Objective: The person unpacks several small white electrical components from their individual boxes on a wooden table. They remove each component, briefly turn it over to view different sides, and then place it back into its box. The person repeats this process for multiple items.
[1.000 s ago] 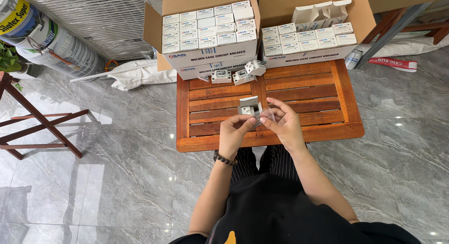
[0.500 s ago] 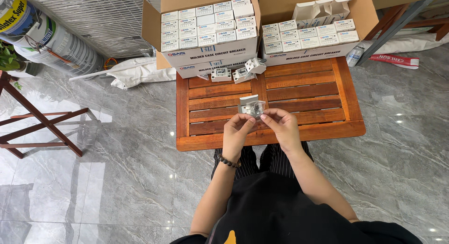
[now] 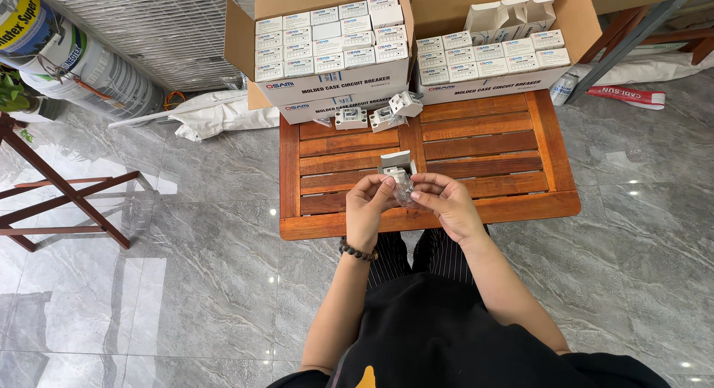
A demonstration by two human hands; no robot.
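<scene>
Both hands pinched a small clear plastic bag over the slatted wooden bench.

Left hand (image 3: pixel 370 207), with a dark bead bracelet (image 3: pixel 358 251) on the wrist, and right hand (image 3: pixel 445 202) had their fingertips closed on the crinkly clear bag (image 3: pixel 402 187), held just above the front slats of the reddish bench (image 3: pixel 476 146). Just behind it sat a little open white carton (image 3: pixel 396 163). Three blocky white-grey breakers (image 3: pixel 378 117) lay loose at the bench's far edge, right against two big cardboard boxes (image 3: pixel 332 31) packed with rows of small white cartons. Floor was glossy grey marble-look tile (image 3: pixel 186 284).
</scene>
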